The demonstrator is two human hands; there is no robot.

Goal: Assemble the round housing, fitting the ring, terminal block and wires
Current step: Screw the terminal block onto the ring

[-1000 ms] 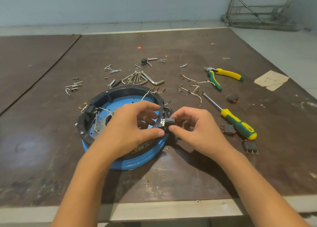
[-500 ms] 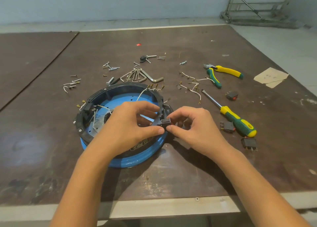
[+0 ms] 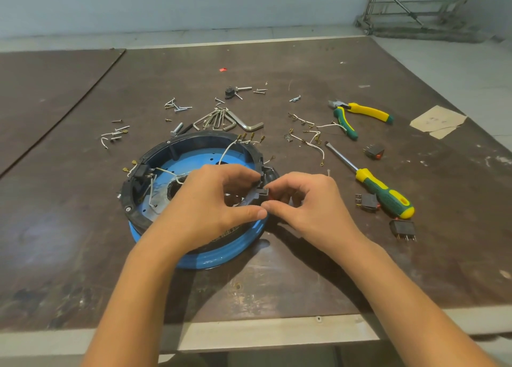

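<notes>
A round blue housing (image 3: 221,253) lies on the brown table with a black ring (image 3: 194,140) seated on its rim. White wires (image 3: 230,149) with brass terminals run inside it. At the ring's right side sits a small black switch block (image 3: 263,192). My left hand (image 3: 213,200) reaches over the housing, its fingers curled on the ring beside the block. From the right, my right hand (image 3: 302,200) pinches the same block. A black block (image 3: 141,172) with wires sits on the ring's left side.
Loose screws (image 3: 177,106), hex keys (image 3: 230,121) and wire pieces (image 3: 310,134) lie behind the housing. Pliers (image 3: 357,114), a yellow-green screwdriver (image 3: 382,192) and three spare black switches (image 3: 403,229) lie to the right. The table's front edge (image 3: 277,330) is near.
The black block has gone from held up between my fingers, metal pins showing, down against the ring's right side. Both hands stay close together on it.
</notes>
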